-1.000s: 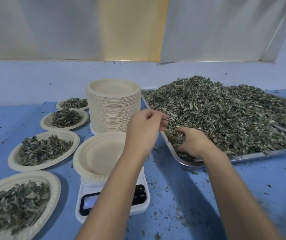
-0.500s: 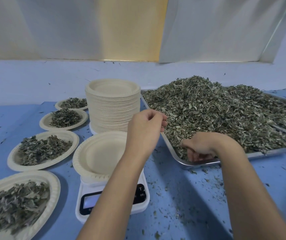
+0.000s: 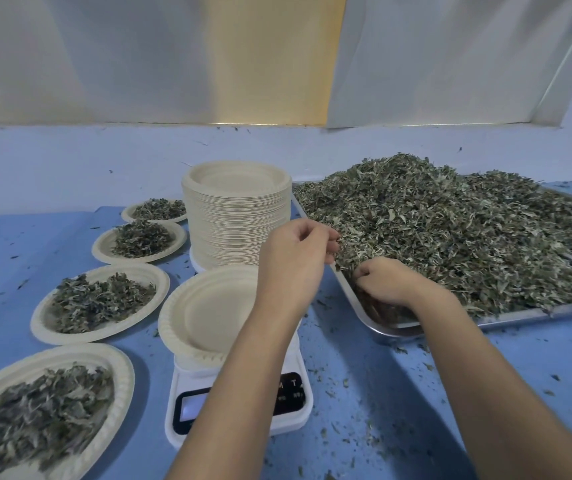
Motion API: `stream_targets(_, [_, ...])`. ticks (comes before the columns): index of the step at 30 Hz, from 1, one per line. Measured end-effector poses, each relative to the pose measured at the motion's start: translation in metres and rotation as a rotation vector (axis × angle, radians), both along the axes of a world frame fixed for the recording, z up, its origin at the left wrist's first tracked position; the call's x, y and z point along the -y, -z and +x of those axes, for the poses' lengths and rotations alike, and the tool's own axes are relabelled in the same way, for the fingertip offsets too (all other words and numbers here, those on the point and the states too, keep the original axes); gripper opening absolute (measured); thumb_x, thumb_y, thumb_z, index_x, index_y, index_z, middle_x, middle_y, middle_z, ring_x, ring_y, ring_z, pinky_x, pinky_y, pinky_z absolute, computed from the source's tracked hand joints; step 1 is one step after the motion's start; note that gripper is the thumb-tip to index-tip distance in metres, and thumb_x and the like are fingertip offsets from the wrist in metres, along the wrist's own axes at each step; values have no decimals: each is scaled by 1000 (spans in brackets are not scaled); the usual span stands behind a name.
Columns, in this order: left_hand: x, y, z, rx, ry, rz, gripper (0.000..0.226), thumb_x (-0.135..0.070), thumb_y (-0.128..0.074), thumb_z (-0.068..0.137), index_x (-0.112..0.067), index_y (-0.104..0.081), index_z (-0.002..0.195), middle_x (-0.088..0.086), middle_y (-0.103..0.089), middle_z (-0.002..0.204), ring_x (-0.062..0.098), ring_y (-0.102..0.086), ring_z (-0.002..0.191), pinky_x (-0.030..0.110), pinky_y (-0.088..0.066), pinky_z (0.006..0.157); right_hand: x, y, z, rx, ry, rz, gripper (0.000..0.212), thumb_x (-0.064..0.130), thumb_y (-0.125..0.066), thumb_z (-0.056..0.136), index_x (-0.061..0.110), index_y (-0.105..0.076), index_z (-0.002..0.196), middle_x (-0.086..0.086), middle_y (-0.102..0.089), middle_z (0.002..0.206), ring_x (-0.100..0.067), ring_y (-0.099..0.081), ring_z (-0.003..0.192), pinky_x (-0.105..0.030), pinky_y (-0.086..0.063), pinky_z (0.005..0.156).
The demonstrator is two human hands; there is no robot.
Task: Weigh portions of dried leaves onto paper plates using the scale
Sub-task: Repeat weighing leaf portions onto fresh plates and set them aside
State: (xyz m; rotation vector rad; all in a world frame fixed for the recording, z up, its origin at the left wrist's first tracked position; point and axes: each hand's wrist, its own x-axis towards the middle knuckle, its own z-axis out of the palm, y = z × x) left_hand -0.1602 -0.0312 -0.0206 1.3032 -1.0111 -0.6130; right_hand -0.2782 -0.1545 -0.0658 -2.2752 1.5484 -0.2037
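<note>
A big heap of dried green leaves [image 3: 450, 230] fills a metal tray [image 3: 526, 315] on the right. My right hand [image 3: 386, 282] digs into the heap's near left corner with its fingers curled into the leaves. My left hand [image 3: 295, 258] hovers at the tray's left rim with curled fingers, its fingertips touching leaves at the edge of the heap. An empty paper plate [image 3: 208, 313] sits on a white digital scale [image 3: 243, 407], under my left forearm.
A tall stack of paper plates [image 3: 237, 216] stands behind the scale. Several plates filled with leaves [image 3: 99, 303] line the left side of the blue table [image 3: 398, 410]. Leaf crumbs lie scattered over the table. A wall rises close behind.
My right hand has shifted left and pushed deeper into the heap's corner. My left hand has stayed near the tray rim, moving slightly toward the leaves.
</note>
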Motion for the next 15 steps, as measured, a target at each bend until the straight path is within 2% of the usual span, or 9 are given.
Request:
stream_targets(3, [0,0,0,-5,6,2,25,-12,-51,90,-16,-69,73,-6,-68,67,3,-58,56,5,-39,48,1,-7,-5,10,48,34,23,10,-49,87,7,-70,77,-10,-71,81,-26,-67,72,-27,-49,56])
stream_targets(5, [0,0,1,-5,6,1,25,-12,-51,90,-16,-70,74,-6,-68,67,2,-59,56,5,-39,48,-5,-13,-8,61,115,57,24,7,-49,84,6,-70,71,-8,-71,67,-21,-67,57,-25,-52,54])
stream_targets(7, [0,0,1,-4,3,-1,25,-12,-51,90,-16,-70,75,-6,-69,68,3,-60,58,5,-39,48,-9,-17,-7,58,172,-112,22,9,-48,78,8,-69,71,-7,-68,68,-23,-63,60,-28,-52,59])
stream_targets(9, [0,0,2,-20,-2,-5,24,-12,-50,90,-15,-69,75,-5,-68,68,3,-59,57,6,-39,47,-11,-15,1,108,201,-363,19,16,-48,80,9,-65,81,-5,-63,80,-21,-55,67,-27,-41,57])
stream_targets(11, [0,0,3,-28,-10,-10,24,-11,-50,90,-14,-70,76,-6,-68,67,2,-58,54,6,-39,46,-14,-5,9,139,106,-517,24,24,-45,91,13,-63,102,-6,-59,107,-24,-53,90,-32,-42,69])
stream_targets(12, [0,0,3,-21,-15,-11,24,-10,-49,90,-14,-70,76,-6,-68,67,1,-58,54,6,-39,46,-12,3,13,74,16,-517,30,27,-42,96,18,-59,118,-7,-51,128,-27,-47,111,-37,-43,85])
stream_targets(13, [0,0,4,-13,-17,-11,24,-11,-49,90,-14,-70,77,-5,-68,68,1,-58,53,6,-39,47,-9,12,15,16,-63,-477,36,31,-37,99,24,-51,131,-7,-36,147,-28,-33,131,-43,-36,101])
stream_targets(14, [0,1,4,-7,-17,-12,25,-11,-49,90,-15,-69,77,-5,-68,69,0,-59,53,6,-39,47,-6,19,17,-5,-92,-392,39,36,-31,102,32,-43,139,-1,-19,158,-27,-16,142,-47,-22,112])
stream_targets(15, [0,1,4,-7,-16,-13,25,-11,-49,90,-15,-69,76,-4,-69,70,-1,-59,53,5,-39,47,-2,23,18,1,-82,-292,41,40,-25,103,40,-37,142,4,-6,161,-26,-2,147,-49,-9,116])
